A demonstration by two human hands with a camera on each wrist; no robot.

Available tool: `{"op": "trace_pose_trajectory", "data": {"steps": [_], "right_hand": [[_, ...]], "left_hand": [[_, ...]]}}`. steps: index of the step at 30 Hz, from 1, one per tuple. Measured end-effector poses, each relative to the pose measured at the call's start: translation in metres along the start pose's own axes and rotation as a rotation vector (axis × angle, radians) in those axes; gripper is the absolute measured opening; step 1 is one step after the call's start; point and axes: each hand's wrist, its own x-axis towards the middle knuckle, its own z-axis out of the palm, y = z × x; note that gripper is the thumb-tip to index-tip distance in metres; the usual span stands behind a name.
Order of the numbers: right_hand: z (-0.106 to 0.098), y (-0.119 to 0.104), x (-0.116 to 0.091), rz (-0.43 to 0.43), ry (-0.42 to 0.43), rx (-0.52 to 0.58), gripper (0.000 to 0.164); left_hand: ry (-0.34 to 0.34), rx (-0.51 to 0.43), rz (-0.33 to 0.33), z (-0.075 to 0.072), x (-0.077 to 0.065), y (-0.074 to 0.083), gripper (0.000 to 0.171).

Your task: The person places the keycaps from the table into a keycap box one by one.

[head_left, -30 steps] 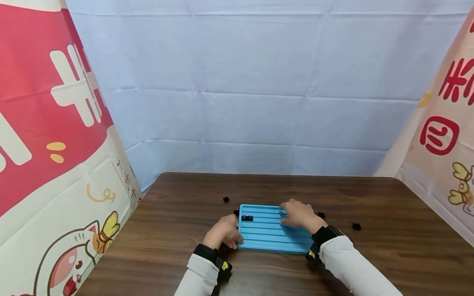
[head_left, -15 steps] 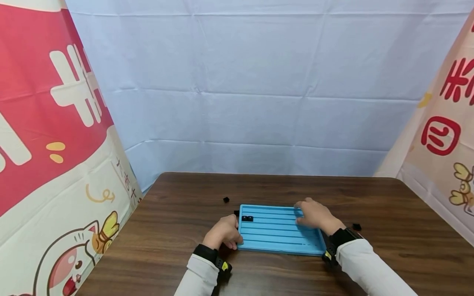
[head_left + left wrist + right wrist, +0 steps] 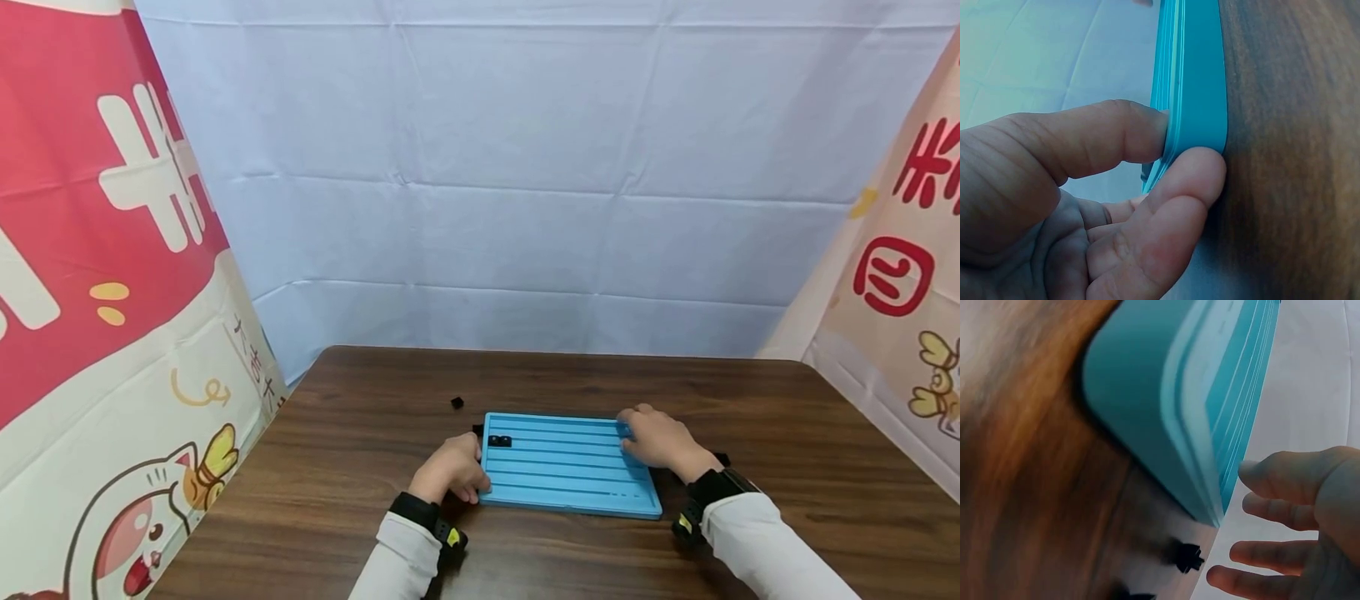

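A blue tray with a raised rim and long parallel grooves lies on the wooden table. Two small black pieces sit side by side in an upper groove near its left end. My left hand holds the tray's near left corner; in the left wrist view the thumb presses the inner rim and a finger bears on the outer wall. At the far right corner, my right hand has its fingers extended over the rim. In the right wrist view nothing shows between those fingers, and whether they touch the tray cannot be told.
A small black piece lies on the table beyond the tray's left end. Another black piece is against the tray's left side. Right of the tray, a black piece is partly hidden behind my right wrist. Pale cloth hangs behind the table.
My right hand has slid rightward along the tray, from its middle to its far right corner. The left hand, the tray and the two pieces in it stay in place.
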Motion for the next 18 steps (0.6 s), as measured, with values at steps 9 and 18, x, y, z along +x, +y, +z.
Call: {"op": "trace_pose_trajectory", "data": {"steps": [9,18], "right_hand": [[-0.007,0.013,-0.009,0.015,-0.019,0.03,0.041],[-0.008,0.022,-0.014,0.036,-0.034,0.052,0.04]], "left_hand": [[-0.008,-0.013,-0.009,0.0,0.0,0.0,0.032],[-0.002,-0.014,-0.006,-0.001,-0.001,0.0,0.031]]}}
